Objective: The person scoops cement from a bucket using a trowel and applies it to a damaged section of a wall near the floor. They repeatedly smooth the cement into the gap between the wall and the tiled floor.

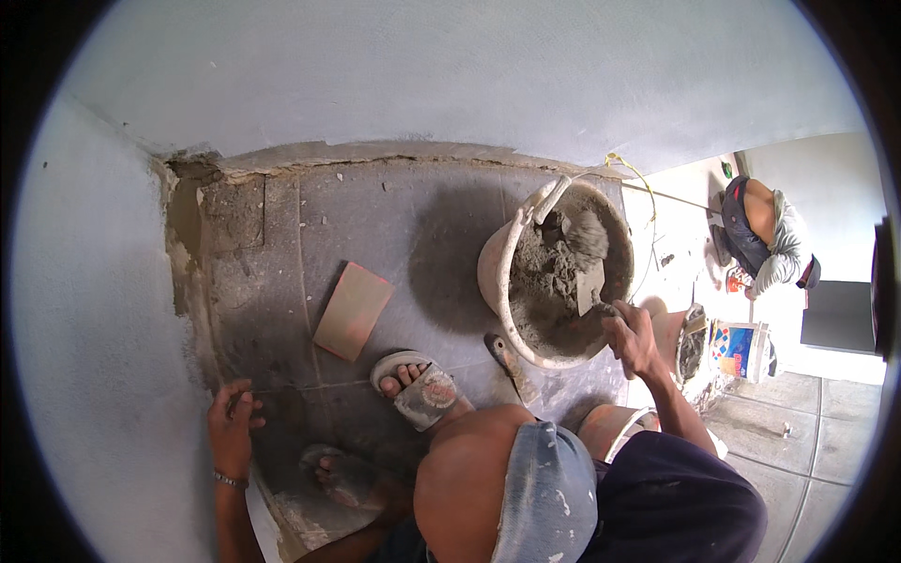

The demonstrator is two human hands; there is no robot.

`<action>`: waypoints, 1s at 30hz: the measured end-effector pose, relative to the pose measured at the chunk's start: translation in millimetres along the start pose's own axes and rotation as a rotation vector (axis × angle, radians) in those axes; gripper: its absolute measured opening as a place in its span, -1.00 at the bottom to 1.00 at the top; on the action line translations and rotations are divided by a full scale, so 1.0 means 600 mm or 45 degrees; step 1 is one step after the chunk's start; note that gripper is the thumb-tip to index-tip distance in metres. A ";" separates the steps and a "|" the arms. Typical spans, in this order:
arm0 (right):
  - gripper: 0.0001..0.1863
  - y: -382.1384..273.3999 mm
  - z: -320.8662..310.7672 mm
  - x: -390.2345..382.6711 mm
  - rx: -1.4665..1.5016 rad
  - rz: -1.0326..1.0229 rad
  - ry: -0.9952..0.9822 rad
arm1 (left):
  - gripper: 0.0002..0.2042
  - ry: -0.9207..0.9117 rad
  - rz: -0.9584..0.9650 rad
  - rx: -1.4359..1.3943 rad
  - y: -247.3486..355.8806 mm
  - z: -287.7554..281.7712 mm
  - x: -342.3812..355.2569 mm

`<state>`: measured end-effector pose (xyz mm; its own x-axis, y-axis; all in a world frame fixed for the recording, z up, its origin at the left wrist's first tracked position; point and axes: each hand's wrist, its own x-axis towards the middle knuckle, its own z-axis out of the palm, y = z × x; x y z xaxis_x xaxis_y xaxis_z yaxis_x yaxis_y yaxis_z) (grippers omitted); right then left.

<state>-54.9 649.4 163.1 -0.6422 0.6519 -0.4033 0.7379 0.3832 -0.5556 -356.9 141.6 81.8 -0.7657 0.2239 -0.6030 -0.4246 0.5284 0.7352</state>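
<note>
My right hand grips a trowel, its blade in the grey mortar inside a large white bucket. My left hand is open beside the left wall, with loosely bent fingers apart and nothing visible in them. Between that hand and the bucket, a rectangular tile piece with reddish edges lies on the floor. A stained scraper or trowel lies just below the bucket, near my sandalled foot.
Another bucket stands beside my knee. Further right are a mortar-smeared container and a printed pail. A co-worker bends over at the upper right. A yellow cord loops by the large bucket. The wall base is cracked.
</note>
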 end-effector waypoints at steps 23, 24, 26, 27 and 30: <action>-0.75 -0.395 0.111 0.212 -0.448 -1.187 -0.666 | -0.73 0.027 -0.237 -0.171 -0.138 0.044 -0.065; -0.74 -0.417 0.139 0.230 -0.492 -1.288 -0.824 | -0.73 0.041 -0.226 -0.166 -0.146 0.044 -0.075; -0.71 -0.472 0.193 0.256 -0.568 -1.478 -1.146 | -0.74 0.156 -0.284 -0.202 -0.161 0.031 -0.101; -0.70 -0.501 0.216 0.258 -0.632 -1.438 -1.319 | -0.74 0.208 -0.318 -0.225 -0.175 0.029 -0.113; -0.70 -0.580 0.266 0.268 -0.807 -1.109 -1.759 | -0.76 0.354 -0.339 -0.325 -0.217 0.033 -0.150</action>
<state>-448.0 516.8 175.6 -0.3009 -0.7216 -0.6235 -0.1435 0.6806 -0.7185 -222.7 68.9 34.1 -0.6996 -0.1386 -0.7010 -0.7028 0.3110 0.6398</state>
